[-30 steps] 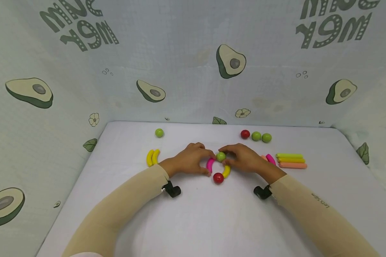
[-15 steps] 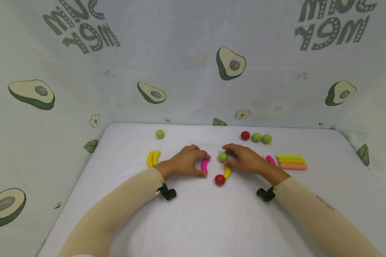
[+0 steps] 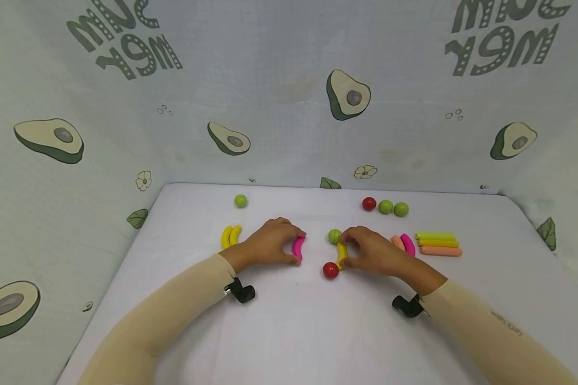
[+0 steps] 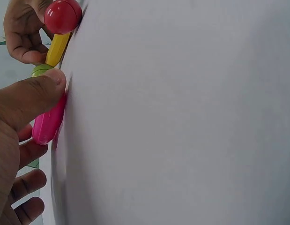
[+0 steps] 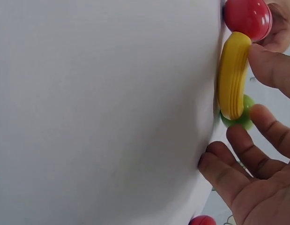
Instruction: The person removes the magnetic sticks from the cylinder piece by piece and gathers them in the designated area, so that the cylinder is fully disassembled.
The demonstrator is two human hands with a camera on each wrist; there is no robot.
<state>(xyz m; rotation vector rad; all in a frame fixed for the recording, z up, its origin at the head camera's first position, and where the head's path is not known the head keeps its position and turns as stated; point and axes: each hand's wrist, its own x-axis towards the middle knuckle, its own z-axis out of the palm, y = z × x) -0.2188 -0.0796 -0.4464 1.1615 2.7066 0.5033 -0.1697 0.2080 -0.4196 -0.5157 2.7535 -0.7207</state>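
Note:
My left hand (image 3: 272,240) pinches a pink banana-shaped piece (image 3: 297,247) by its ends between thumb and forefinger, just above or on the white table. My right hand (image 3: 373,251) is around a yellow banana-shaped piece (image 5: 233,77). Its thumb is at the end near a red ball (image 3: 331,270). In the right wrist view, a small gap shows between its forefinger and the other end, and the remaining fingers are loosely bent. A green ball (image 3: 334,236) stands by the yellow piece's far end, partly hidden behind it in that wrist view.
Two yellow banana-shaped pieces (image 3: 230,236) lie left of my left hand, with a green ball (image 3: 241,201) farther back. A red ball (image 3: 369,203) and two green balls (image 3: 393,208) line the back. Right are peach (image 3: 397,243) and pink curved pieces (image 3: 407,245) and straight sticks (image 3: 438,244).
The left hand has drawn the pink piece leftward, away from the balls. The right hand has let go of the green ball and shifted nearer to me, beside the yellow piece.

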